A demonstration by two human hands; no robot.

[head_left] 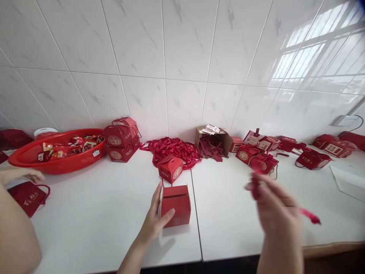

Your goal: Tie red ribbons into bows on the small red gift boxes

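Note:
My left hand (155, 219) rests against the left side of a small red gift box (176, 205) on the white table, thumb on its front, fingers loosely curled round it. My right hand (275, 207) is raised above the table at the right, blurred by motion, pinching a red ribbon (310, 216) that trails to the right. A second red box (171, 169) with a gold emblem stands just behind the first.
A red basin (57, 161) of wrapped sweets stands at the left, with stacked red boxes (122, 142) beside it. A ribbon pile (173, 149) lies by the tiled wall. More red boxes (258, 158) sit at right. Another person's arm (17, 228) reaches in at far left.

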